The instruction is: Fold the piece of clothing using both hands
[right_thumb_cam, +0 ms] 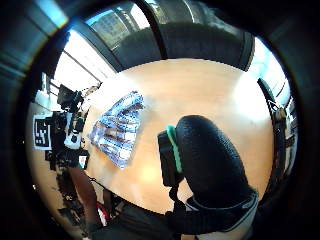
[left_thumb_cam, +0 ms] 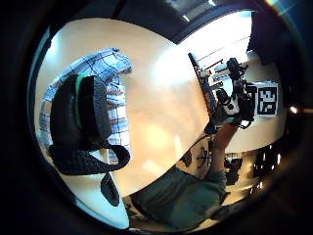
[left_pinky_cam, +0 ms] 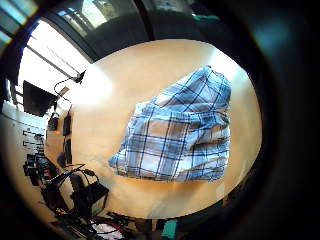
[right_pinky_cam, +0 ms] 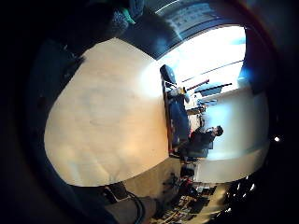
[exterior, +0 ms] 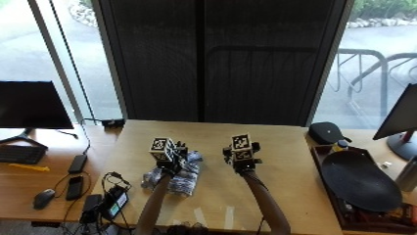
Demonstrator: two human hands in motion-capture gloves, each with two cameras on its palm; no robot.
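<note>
Both hands (exterior: pixel 173 159) (exterior: pixel 242 159) free above plaid garment (exterior: pixel 177 178)

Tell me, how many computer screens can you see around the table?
2: one monitor stands on the desk at the left, and another monitor is cut off at the right edge. Others may sit outside the outside view.

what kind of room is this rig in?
Likely an office or lab workspace by a window. A wooden table holds the blue plaid garment; a neighbouring desk carries a monitor, keyboard and mouse. Pavement shows outside through the glass.
</note>
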